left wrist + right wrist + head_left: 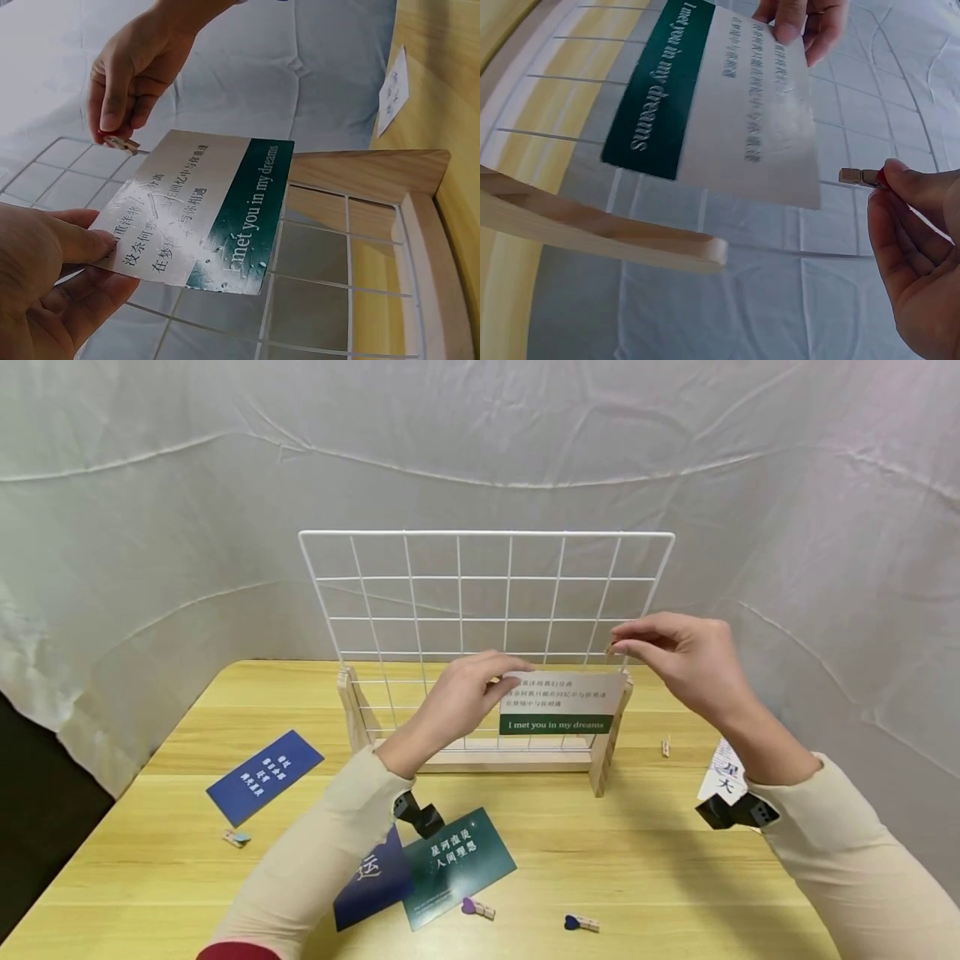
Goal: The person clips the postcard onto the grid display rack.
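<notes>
Here, I hold the white-and-green card (562, 703) before the lower right corner of the wire grid (506, 619), pinched in my left hand (468, 689). My right hand (686, 652) pinches a red-topped clothespin (862, 177) just beside it. A blue card (265, 777) lies near the table's (585, 843) left edge.

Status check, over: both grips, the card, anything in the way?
Left grip pinching white-and-green card. Right grip pinching small clothespin. Card in front of wire grid, clothespin not clipped to it. Nothing visible between card and clothespin.
</notes>
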